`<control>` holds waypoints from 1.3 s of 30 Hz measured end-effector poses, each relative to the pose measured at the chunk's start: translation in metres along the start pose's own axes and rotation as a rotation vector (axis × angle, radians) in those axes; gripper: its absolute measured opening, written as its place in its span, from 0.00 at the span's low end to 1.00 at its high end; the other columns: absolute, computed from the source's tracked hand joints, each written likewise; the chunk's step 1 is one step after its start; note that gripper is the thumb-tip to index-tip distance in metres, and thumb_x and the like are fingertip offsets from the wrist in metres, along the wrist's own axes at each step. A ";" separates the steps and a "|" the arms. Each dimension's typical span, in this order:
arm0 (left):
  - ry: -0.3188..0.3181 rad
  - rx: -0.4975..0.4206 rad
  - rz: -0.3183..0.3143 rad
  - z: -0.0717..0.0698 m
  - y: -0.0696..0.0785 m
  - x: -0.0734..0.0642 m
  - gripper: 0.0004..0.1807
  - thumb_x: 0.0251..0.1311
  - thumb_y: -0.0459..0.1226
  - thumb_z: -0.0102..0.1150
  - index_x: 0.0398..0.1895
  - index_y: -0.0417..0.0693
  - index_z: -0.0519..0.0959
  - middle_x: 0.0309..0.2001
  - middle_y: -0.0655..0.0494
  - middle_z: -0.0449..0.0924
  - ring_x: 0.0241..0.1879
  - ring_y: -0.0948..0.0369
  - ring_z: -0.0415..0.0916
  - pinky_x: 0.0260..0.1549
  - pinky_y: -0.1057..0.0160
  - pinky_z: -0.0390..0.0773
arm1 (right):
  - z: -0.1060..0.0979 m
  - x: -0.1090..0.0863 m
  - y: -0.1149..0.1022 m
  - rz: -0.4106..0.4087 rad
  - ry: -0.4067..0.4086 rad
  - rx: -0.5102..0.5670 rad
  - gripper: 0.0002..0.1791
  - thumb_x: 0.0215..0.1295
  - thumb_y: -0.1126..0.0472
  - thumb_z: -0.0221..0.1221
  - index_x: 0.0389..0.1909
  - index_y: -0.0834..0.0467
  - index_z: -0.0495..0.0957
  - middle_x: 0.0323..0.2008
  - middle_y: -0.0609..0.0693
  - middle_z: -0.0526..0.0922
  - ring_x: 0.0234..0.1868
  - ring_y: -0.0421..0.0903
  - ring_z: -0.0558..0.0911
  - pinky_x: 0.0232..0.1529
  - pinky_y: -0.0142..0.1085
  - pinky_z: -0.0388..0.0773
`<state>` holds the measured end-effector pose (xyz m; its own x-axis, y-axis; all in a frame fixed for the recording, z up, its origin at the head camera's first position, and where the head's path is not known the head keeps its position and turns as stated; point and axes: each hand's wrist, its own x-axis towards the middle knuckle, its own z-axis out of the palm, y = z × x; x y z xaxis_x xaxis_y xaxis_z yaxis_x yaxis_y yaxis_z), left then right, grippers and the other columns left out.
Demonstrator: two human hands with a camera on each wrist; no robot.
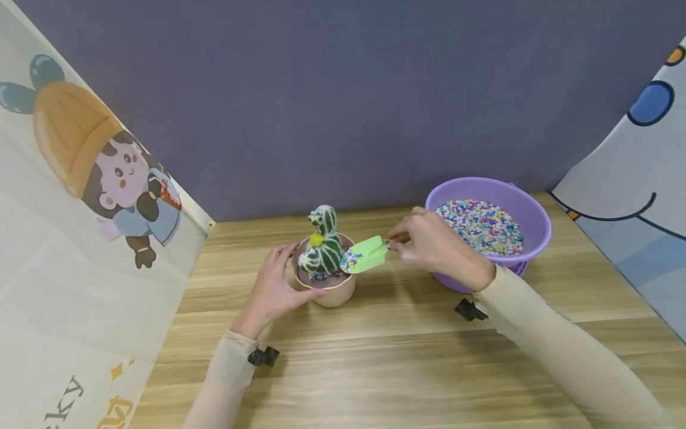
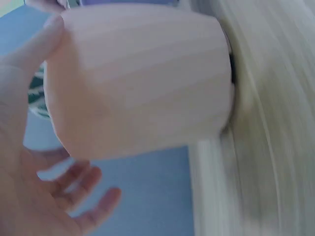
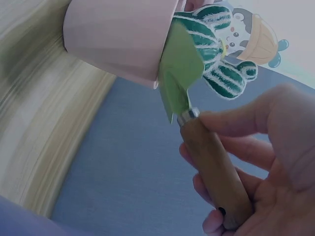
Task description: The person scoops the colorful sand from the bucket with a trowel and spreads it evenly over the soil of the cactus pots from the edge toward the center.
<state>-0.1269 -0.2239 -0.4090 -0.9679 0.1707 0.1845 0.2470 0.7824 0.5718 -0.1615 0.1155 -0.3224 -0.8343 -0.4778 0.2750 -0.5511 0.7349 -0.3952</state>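
Observation:
A pale pink flower pot [image 1: 337,294] stands on the table, holding a green cactus [image 1: 331,255] with white stripes and a yellow flower. My left hand [image 1: 274,290] steadies the pot, thumb at the near side of the rim and forefinger at the far side; the other fingers hang beside it [image 2: 98,88]. By its wooden handle [image 3: 211,167] my right hand [image 1: 434,243] grips a small green trowel [image 1: 372,253]. Colourful pebbles [image 1: 351,260] lie on the blade, whose tip is over the pot's right rim. Some pebbles show around the cactus base.
To the right stands a purple bucket [image 1: 540,232] with many colourful pebbles [image 1: 482,226] inside, close to my right forearm. A blue-grey wall [image 1: 343,107] rises behind the wooden table [image 1: 364,369]. Printed panels flank both sides.

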 end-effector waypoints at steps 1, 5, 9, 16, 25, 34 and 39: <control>0.000 0.010 0.000 0.001 0.001 0.000 0.70 0.37 0.68 0.83 0.82 0.49 0.62 0.75 0.45 0.67 0.75 0.43 0.66 0.74 0.33 0.69 | 0.000 0.000 0.000 0.002 -0.010 0.002 0.08 0.64 0.61 0.70 0.43 0.54 0.94 0.39 0.47 0.94 0.40 0.47 0.80 0.43 0.42 0.77; -0.020 0.007 0.026 0.001 0.003 -0.001 0.70 0.42 0.67 0.81 0.84 0.46 0.57 0.82 0.43 0.59 0.80 0.41 0.60 0.77 0.33 0.64 | 0.001 -0.001 -0.001 0.027 -0.037 0.014 0.09 0.65 0.60 0.70 0.44 0.53 0.93 0.42 0.47 0.94 0.43 0.48 0.82 0.45 0.43 0.78; -0.061 -0.066 0.055 -0.002 0.004 -0.002 0.67 0.46 0.60 0.82 0.86 0.48 0.54 0.84 0.44 0.57 0.82 0.41 0.58 0.78 0.33 0.61 | -0.001 -0.001 -0.001 0.020 -0.034 0.002 0.09 0.64 0.61 0.70 0.43 0.54 0.93 0.42 0.49 0.94 0.43 0.49 0.83 0.46 0.46 0.79; -0.062 -0.066 0.061 -0.005 0.008 -0.005 0.66 0.46 0.59 0.83 0.84 0.48 0.57 0.79 0.43 0.65 0.77 0.42 0.66 0.75 0.33 0.68 | -0.005 0.002 -0.006 0.000 -0.041 -0.019 0.09 0.63 0.62 0.70 0.42 0.54 0.94 0.40 0.48 0.94 0.42 0.49 0.82 0.45 0.46 0.80; -0.040 -0.044 0.074 -0.006 0.011 -0.001 0.67 0.42 0.61 0.83 0.83 0.47 0.59 0.76 0.43 0.65 0.75 0.43 0.67 0.75 0.35 0.68 | -0.004 0.001 -0.007 -0.013 -0.040 -0.009 0.08 0.64 0.61 0.71 0.43 0.54 0.94 0.40 0.48 0.94 0.40 0.48 0.82 0.44 0.44 0.79; -0.068 -0.087 0.106 -0.001 0.003 0.001 0.65 0.45 0.62 0.82 0.83 0.49 0.59 0.79 0.48 0.66 0.79 0.45 0.63 0.78 0.35 0.63 | -0.003 -0.002 -0.014 -0.044 -0.019 -0.046 0.08 0.62 0.62 0.71 0.41 0.55 0.94 0.39 0.49 0.94 0.42 0.50 0.84 0.45 0.47 0.83; -0.061 -0.095 0.104 -0.002 0.003 0.001 0.63 0.44 0.63 0.82 0.83 0.55 0.60 0.78 0.54 0.68 0.78 0.48 0.64 0.78 0.37 0.64 | -0.004 -0.002 -0.014 -0.032 -0.002 -0.067 0.09 0.60 0.62 0.72 0.41 0.55 0.93 0.40 0.50 0.94 0.41 0.50 0.83 0.43 0.46 0.83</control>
<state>-0.1266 -0.2226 -0.4051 -0.9372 0.2860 0.1995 0.3465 0.6987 0.6259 -0.1523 0.1080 -0.3138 -0.8165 -0.5022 0.2846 -0.5752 0.7501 -0.3263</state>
